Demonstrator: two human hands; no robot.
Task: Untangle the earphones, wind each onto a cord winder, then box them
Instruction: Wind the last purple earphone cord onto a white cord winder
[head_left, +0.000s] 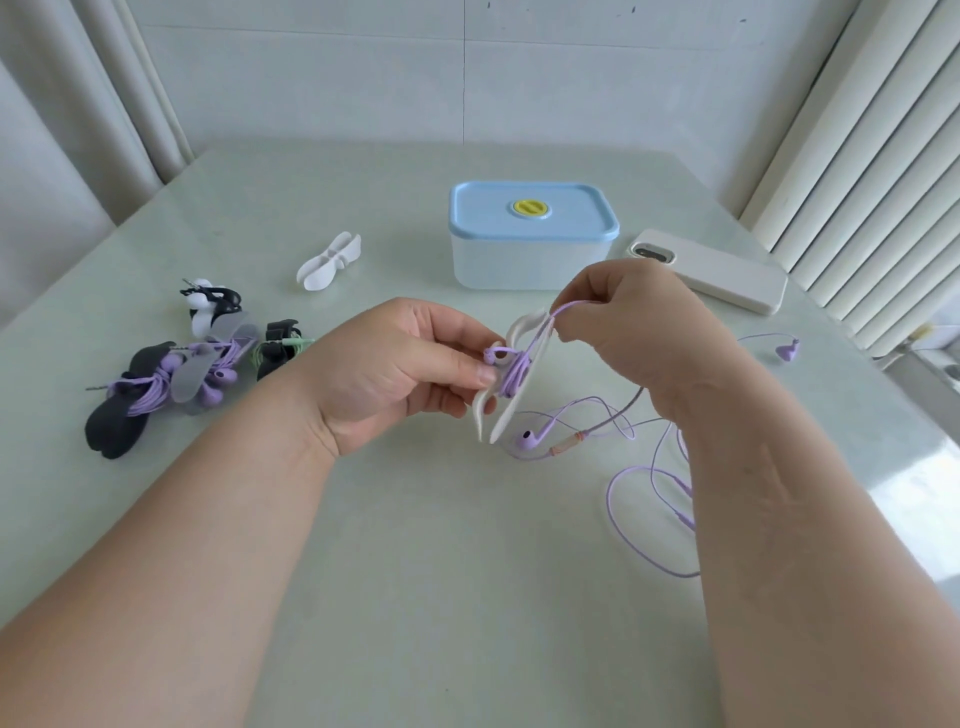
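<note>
Left hand (395, 364) fingers clamped on white cord winder (523, 325), right hand (628, 322) fingers pinching purple cord (515, 375) just above – loose loops below right wrist, box (530, 254) beyond fingers, surface (441, 545) wide toward near edge

White cord winder (519, 330) standing upright, purple earphone (527, 440) cord partly wrapping it, rest trailing loose rightward. Blue-lidded box (532, 234) sitting closed behind. Wound winders (156, 384) lying left.

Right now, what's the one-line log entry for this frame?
step: winding | left hand: holds white silicone cord winder | right hand: pinches purple earphone cord | blue-lidded clear plastic box: closed
</note>
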